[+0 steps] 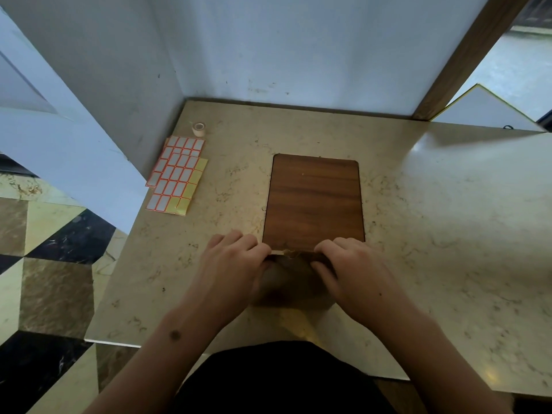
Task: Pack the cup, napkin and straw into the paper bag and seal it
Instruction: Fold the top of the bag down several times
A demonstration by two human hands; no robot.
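Between the 2 hands, paper bag (291, 282), left hand (236, 261) and right hand (349, 264) pinching its folded top

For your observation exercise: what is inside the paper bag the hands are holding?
Nothing inside shows. Both hands, left hand and right hand, pinch the paper bag at its folded top, hiding any contents.

It looks like a shop counter or front desk: a shiny marble counter (418, 234), a patterned stone floor (44, 279), price label sheets (176, 174) and a tape roll (199, 129)
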